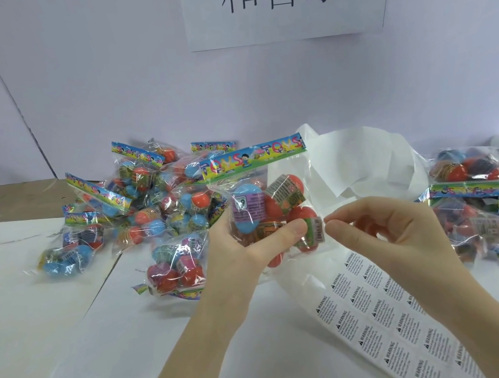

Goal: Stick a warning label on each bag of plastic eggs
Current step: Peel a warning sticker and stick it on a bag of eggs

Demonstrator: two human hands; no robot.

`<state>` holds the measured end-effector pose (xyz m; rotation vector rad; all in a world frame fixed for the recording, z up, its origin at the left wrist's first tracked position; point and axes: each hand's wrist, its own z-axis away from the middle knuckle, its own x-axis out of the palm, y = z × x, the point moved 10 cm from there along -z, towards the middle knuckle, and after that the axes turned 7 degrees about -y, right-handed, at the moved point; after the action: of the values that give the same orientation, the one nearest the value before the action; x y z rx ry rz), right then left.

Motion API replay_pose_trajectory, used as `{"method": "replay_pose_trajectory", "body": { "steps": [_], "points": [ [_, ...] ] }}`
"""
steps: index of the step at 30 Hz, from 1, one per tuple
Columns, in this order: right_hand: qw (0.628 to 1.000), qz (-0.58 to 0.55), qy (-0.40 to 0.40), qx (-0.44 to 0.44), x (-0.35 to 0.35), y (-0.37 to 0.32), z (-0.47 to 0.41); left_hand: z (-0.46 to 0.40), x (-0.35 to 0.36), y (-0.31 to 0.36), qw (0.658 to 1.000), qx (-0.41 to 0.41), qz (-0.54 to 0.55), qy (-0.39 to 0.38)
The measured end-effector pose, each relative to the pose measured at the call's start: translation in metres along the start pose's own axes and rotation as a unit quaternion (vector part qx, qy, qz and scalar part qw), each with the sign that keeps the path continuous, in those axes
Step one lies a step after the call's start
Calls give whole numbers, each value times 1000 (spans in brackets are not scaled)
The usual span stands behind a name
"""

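Left hand (242, 248) gripping bag of eggs (262, 206) — right hand (392, 228) fingers pinched, contents unclear.

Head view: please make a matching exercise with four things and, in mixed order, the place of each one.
Things:
1. held bag of eggs
2. label strip
3. paper sign
4. pile of bags

Places:
a. on the wall
b. on the table, to the left
c. in the left hand
d. on the table, under the right hand

Pairs: 1-c, 2-d, 3-a, 4-b
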<state>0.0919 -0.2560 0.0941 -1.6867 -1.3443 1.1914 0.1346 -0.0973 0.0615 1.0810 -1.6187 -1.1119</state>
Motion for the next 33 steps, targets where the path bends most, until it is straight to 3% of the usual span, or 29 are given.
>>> {"method": "replay_pose_trajectory", "body": {
  "steps": [5,9,15,21,33],
  "points": [
    [999,-9,-30,4,5,0,0,0,0,5,1000,17,-21,-6],
    [1000,-13,-7,5,-1,1,0,2,-2,9,999,38,-21,10],
    [993,108,-1,-40,3,-8,2,7,4,25,995,95,-38,14],
    [992,119,20,-40,0,-9,3,8,4,27,992,106,-61,20],
    [992,-37,-50,106,7,19,0,11,10,32,990,131,-60,5]
  ]
}}
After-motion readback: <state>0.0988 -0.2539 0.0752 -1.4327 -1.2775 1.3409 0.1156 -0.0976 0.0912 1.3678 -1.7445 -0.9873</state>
